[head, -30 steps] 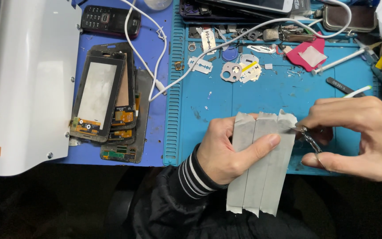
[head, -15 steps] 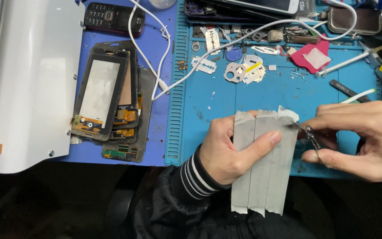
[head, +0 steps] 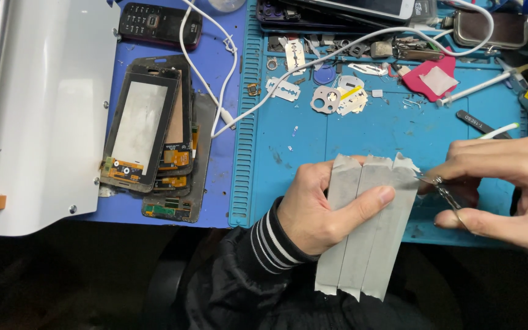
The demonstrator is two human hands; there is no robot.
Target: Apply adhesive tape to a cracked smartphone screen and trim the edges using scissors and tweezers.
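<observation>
Trimming tape strips

My left hand clamps 3 light, floppy grey tape strips mid-length; beside their top edge, my right hand grips small scissors.

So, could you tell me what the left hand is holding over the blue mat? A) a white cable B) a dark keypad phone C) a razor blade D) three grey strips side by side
D: the left hand pinches three grey strips, thumb across them, while the right hand brings tweezers to their top corner.
</observation>
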